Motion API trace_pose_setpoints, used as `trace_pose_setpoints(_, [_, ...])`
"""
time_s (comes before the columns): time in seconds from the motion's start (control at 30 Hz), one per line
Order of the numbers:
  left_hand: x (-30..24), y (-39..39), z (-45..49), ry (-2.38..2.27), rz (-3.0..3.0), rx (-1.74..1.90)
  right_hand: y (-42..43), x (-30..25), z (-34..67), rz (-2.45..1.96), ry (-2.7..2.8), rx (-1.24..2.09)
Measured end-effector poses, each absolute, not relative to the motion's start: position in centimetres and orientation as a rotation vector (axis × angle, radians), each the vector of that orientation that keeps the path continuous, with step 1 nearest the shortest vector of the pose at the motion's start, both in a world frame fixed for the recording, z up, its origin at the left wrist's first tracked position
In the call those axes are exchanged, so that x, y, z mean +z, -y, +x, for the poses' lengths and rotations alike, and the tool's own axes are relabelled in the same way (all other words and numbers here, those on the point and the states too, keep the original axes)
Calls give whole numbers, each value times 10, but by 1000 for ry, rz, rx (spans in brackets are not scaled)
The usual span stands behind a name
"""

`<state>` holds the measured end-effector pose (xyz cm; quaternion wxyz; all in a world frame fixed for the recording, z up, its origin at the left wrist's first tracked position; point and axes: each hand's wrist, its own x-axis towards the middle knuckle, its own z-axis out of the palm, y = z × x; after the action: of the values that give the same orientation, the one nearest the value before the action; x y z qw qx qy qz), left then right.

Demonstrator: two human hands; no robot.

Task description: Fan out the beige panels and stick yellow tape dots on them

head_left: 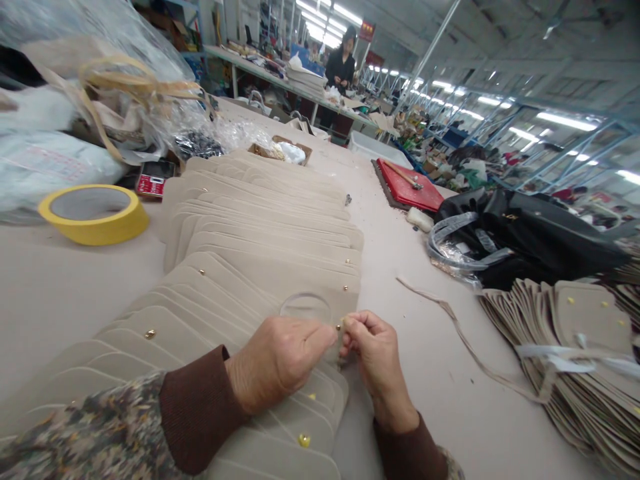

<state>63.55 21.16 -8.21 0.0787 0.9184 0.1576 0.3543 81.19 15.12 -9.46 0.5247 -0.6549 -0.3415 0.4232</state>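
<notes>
Overlapping beige panels (pixel 270 267) with rounded corners fan out across the table, some bearing small gold studs (pixel 151 334) and others bits of yellow film (pixel 304 440). My left hand (pixel 285 360) rests over the panels with its fingers closed, their tips by a stud (pixel 339 327) near the right edge; whatever they grip is hidden. Just right of that stud, my right hand (pixel 373 343) is closed in a pinch on something too small to name. A faint clear curved shape (pixel 305 297) lies beyond my left hand.
Yellow tape (pixel 95 215) lies at the left near plastic-wrapped bundles (pixel 50 160). At right are a tied panel stack (pixel 560 353), a loose strap (pixel 460 327), a black bag (pixel 525 233) and a hammer (pixel 403 175) on a red board (pixel 415 187). A person (pixel 341 63) stands farther back.
</notes>
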Motion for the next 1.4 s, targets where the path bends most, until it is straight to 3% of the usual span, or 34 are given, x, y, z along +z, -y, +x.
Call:
trace_pose_setpoints(0.3, [-82,-225,636,-826,2907,272,-148,-103,832,-1814,1026,1022])
trace_pose_setpoints(0.8, [-82,-225,637,-746,2823,237,-154,-101,820,-1990,1480,537])
trace_pose_setpoints(1.1, [-81,-225,635,-750,2816,253,-141,-107,830,-1871,1101,874])
trace_pose_setpoints(1.4, [-80,-226,635,-718,2831,279,-148,-111,820,-1862,1608,231])
